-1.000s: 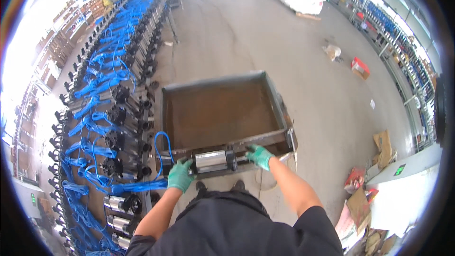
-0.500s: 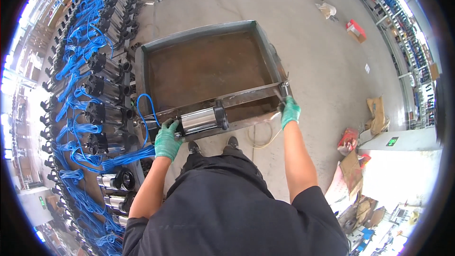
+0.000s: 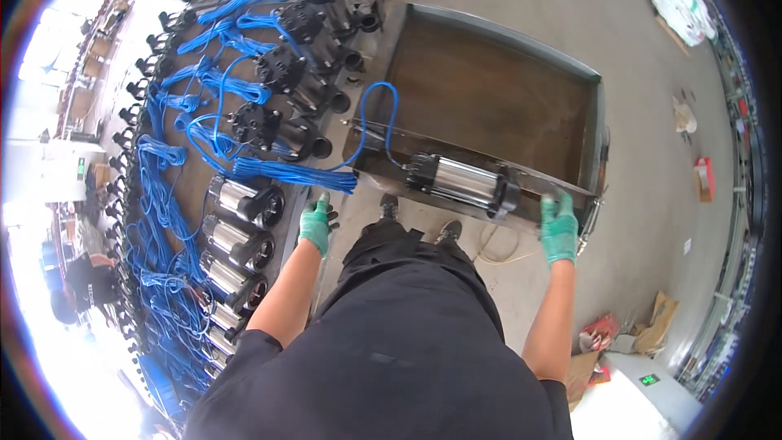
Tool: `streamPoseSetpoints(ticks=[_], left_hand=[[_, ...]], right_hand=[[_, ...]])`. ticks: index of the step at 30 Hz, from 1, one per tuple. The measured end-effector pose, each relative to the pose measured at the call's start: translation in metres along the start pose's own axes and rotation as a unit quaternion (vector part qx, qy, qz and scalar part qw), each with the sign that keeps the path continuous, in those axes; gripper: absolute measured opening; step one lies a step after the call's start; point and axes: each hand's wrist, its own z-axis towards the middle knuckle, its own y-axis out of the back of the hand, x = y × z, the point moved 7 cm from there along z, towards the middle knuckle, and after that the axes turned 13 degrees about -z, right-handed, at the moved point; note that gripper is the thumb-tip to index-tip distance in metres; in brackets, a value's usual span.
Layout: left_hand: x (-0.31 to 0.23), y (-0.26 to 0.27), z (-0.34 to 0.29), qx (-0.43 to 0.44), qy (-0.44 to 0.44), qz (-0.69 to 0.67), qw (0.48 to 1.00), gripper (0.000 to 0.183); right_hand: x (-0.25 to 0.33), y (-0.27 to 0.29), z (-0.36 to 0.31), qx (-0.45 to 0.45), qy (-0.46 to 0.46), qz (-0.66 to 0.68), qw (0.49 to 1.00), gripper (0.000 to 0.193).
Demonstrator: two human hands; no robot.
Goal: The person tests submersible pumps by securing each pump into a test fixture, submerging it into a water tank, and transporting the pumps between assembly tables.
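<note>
Both hands wear green gloves, and they stand well apart, with the silver motor (image 3: 466,181) lying between them and a little farther from the body. The motor rests on its side along the near ledge (image 3: 380,165) of a shallow metal tank (image 3: 497,90), its 2 black ends pointing left and right. The left hand (image 3: 316,224) is over by the edge of the bench (image 3: 193,195), its fingers parted and loosely curled with nothing in them. The motor lies to the right of those fingers and beyond them, clearly not touching. Just ahead of the left fingertips is the free end of a bundled blue cable (image 3: 293,171); a strand runs from that bundle, arches up in a loop and drops to the motor's left end. The right hand (image 3: 558,232) reaches to the ledge near the tank's right corner, past the motor's right end, with a gap between. Its fingers point forward but are blurred, so I cannot tell whether they grip the edge or only hover there. On the bench at left, more silver motors (image 3: 236,197) lie in a row. 2 dark shoes (image 3: 389,208) show below the ledge, with a pale hose (image 3: 497,259) curled on the floor nearby.
</note>
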Motion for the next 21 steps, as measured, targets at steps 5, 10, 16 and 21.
streamPoseSetpoints(ticks=[5,10,16,21], left_hand=[[0.007,0.006,0.054,-0.115,0.116,-0.273,0.948,0.055],[0.005,-0.01,0.097,-0.082,0.098,-0.337,0.933,0.045],[-0.029,-0.006,0.024,0.034,0.022,-0.432,0.901,0.029],[-0.093,-0.018,-0.086,0.151,-0.104,-0.461,0.868,0.034]], right_hand=[[0.111,-0.041,-0.01,0.09,0.105,-0.299,0.944,0.058],[0.128,-0.04,0.0,0.121,0.087,-0.305,0.941,0.065],[0.106,-0.035,0.006,0.093,0.097,-0.251,0.959,0.061],[0.025,-0.045,0.038,0.112,0.109,-0.077,0.985,0.047]])
